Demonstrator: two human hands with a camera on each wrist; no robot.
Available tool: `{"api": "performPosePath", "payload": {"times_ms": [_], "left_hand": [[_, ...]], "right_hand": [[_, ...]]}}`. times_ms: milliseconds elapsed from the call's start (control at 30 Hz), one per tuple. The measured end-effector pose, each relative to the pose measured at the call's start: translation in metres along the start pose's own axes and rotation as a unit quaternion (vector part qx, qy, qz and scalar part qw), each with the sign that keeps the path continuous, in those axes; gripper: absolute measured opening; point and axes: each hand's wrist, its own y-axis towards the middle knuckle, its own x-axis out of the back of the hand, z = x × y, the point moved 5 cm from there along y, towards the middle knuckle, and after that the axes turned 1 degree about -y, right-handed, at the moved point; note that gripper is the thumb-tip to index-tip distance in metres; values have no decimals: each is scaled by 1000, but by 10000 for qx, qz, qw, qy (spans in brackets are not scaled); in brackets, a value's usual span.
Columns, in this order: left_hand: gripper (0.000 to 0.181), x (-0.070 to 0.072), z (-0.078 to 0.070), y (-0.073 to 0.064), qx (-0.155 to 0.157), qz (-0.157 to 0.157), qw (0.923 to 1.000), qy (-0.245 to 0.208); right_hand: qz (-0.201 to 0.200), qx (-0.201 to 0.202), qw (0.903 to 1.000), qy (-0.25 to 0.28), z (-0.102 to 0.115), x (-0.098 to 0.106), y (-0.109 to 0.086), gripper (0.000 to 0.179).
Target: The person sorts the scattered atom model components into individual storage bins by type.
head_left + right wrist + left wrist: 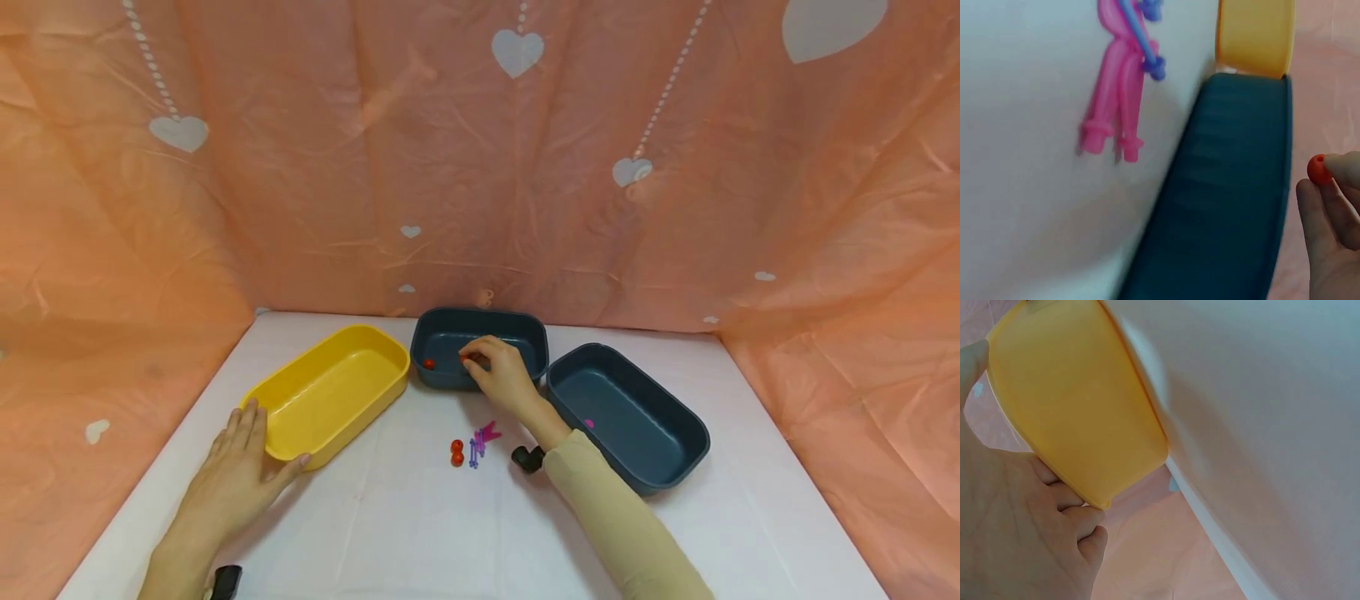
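In the head view my right hand (pixel 504 375) is over the back dark blue bin (pixel 442 333). It pinches a red bead (pixel 1317 171) between thumb and fingertips, clear in the right wrist view. Another red bead (pixel 428 364) lies inside that bin. My left hand (pixel 236 467) rests on the near left corner of the yellow bin (pixel 330 400), with fingers extended over the rim and the thumb at its near end. On the table between the hands lie red beads (pixel 457 458), purple stick-like pieces (pixel 473 451) and pink pieces (pixel 490 432).
A second dark blue bin (pixel 637 425) stands at the right with a small pink piece (pixel 588 423) in it. The bins stand on a white-covered table (pixel 390 533). An orange curtain with hearts (pixel 465 167) encloses the back and sides.
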Motion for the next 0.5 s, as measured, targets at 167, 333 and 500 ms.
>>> {"api": "performPosePath", "payload": {"times_ms": [167, 333, 500], "left_hand": [[106, 1, 0, -1, -9, -39, 10000, -15], [106, 1, 0, 0, -37, -50, 10000, -26], [106, 0, 1, 1, -12, 4, 10000, -32]], "right_hand": [[143, -285, 9994, -133, -10, -5, 10, 18], [217, -464, 9986, -110, -15, -9, 15, 19], [254, -494, 9984, -106, -16, -10, 18, 19]]}}
